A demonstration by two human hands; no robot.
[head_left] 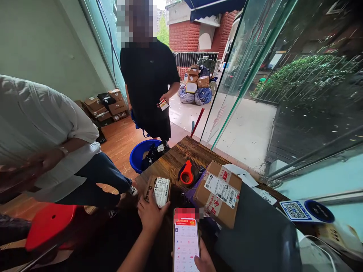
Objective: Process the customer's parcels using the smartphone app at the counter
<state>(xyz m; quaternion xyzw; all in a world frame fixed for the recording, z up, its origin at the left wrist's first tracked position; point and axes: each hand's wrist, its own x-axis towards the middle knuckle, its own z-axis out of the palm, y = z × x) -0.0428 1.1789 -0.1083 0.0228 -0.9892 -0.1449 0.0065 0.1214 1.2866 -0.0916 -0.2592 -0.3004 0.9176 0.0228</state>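
My left hand (151,216) grips a small cardboard parcel (159,190) with a white barcode label, resting on the dark wooden table (181,153). My right hand (204,261) holds a smartphone (185,241) upright at the bottom edge, its screen lit with a red and white app. A larger brown box (218,193) with a shipping label lies tilted just right of the phone. An orange tape dispenser (186,173) sits behind the small parcel.
A person in black (149,81) stands beyond the table holding a small item. Another person in a white shirt (42,124) leans in at left. A blue tub (141,153), a red stool (49,223), stacked parcels (106,105), a QR stand (307,210) and a grey bag (255,234) surround me.
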